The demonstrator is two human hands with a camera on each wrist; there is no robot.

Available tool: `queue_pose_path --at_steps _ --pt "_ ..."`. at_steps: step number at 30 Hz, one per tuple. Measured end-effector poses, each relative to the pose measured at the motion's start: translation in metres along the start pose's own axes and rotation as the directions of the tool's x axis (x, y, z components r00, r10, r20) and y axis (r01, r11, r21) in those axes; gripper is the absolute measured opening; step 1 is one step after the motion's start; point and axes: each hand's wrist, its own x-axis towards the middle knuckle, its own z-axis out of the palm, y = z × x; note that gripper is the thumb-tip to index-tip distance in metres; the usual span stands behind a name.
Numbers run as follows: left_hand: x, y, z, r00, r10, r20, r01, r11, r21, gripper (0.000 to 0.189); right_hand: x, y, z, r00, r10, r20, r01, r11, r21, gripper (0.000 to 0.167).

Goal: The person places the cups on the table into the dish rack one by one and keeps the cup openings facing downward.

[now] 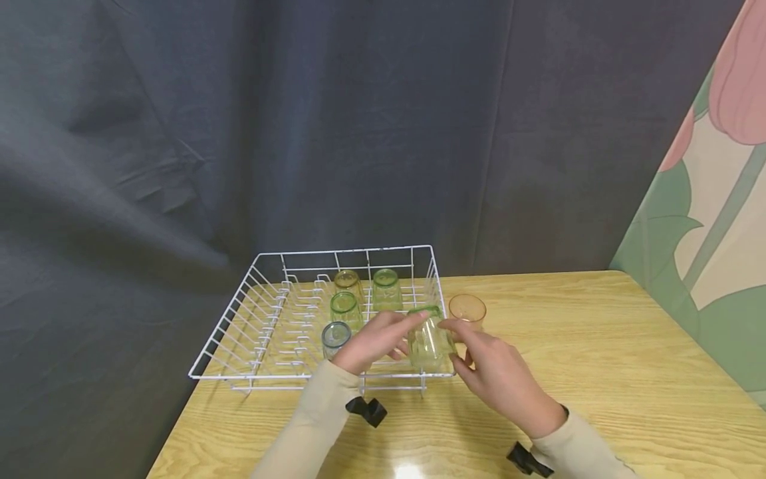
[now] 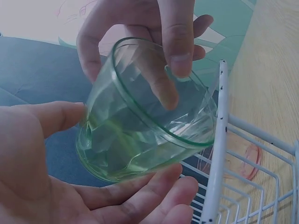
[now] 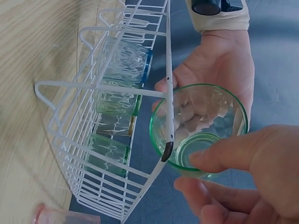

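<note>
Both hands hold a light-green clear glass [image 1: 431, 346] at the front right corner of a white wire dish rack [image 1: 251, 377]. The glass is tilted, its green base up toward the back. My left hand [image 1: 377, 340] grips it near the base; in the left wrist view the thumb touches one side and the fingers lie along the other. My right hand [image 1: 499, 372] pinches the rim, its thumb reaching inside the mouth in the right wrist view. In the rack, upside down, stand a blue glass [image 1: 336, 334], a green glass [image 1: 345, 305], another green glass [image 1: 386, 291] and an amber glass [image 1: 348, 282].
An orange-pink glass [image 1: 468, 309] stands on the wooden table [image 1: 598, 346] just right of the rack. The rack's left half has rows of wire prongs [image 1: 293, 319]. A dark curtain [image 1: 383, 133] hangs behind, and a flower-patterned panel [image 1: 718, 233] is at the right.
</note>
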Motion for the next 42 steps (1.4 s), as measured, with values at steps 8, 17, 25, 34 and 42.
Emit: queue_pose_path --at_steps 8,17,25,34,42 --pt "0.001 0.0 -0.001 1.0 0.006 -0.02 -0.005 1.0 0.026 0.064 0.0 0.001 0.001 1.0 0.0 0.011 0.0 1.0 -0.005 0.063" --pt "-0.001 0.002 -0.007 0.989 0.047 -0.141 -0.017 0.979 0.201 0.064 -0.002 0.002 0.0 0.999 0.035 0.04 -0.035 0.999 -0.002 0.055" --pt "0.005 -0.002 -0.009 0.951 0.086 -0.296 0.037 0.922 0.386 0.072 -0.005 0.004 0.001 0.999 0.04 0.026 -0.04 0.999 0.0 0.048" --pt "0.022 0.004 -0.013 0.929 0.058 -0.367 0.148 0.848 0.509 0.067 -0.009 0.005 0.002 1.0 0.025 0.006 -0.025 0.999 0.032 0.044" --pt "0.035 0.008 -0.021 0.943 -0.028 -0.331 0.21 0.821 0.531 0.044 -0.01 0.005 0.002 1.0 0.018 0.002 -0.018 0.999 0.049 0.043"
